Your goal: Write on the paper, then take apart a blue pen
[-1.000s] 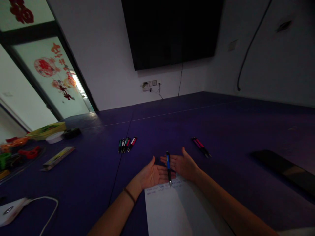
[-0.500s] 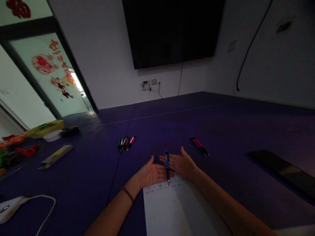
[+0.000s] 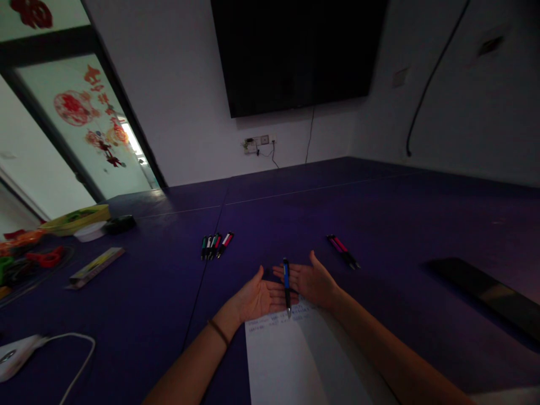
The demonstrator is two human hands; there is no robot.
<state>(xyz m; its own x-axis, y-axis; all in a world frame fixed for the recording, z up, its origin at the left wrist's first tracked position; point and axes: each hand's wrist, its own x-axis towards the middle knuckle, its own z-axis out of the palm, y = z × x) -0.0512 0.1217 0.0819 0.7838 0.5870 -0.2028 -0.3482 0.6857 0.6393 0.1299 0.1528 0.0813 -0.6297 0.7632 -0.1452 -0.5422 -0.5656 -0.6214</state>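
A blue and black pen (image 3: 287, 281) lies across the fingers of both my hands, its metal tip toward me. My left hand (image 3: 259, 298) is palm up with its fingers stretched out under the pen. From the other side, my right hand (image 3: 310, 281) is also turned palm up, fingers flat and meeting the left ones. Beneath and in front of the hands lies a white sheet of paper (image 3: 282, 360) with handwritten lines along its top. Several pens (image 3: 215, 246) sit in a row to the left, and a pair of pink and purple pens (image 3: 343, 251) to the right.
On the purple table (image 3: 270, 222) a dark phone (image 3: 485, 292) lies at the right. At the left are a narrow box (image 3: 96, 268), red-handled scissors (image 3: 46, 257), a yellow basket (image 3: 76, 224), a tape roll (image 3: 120, 224) and a white device (image 3: 19, 354) with a cable.
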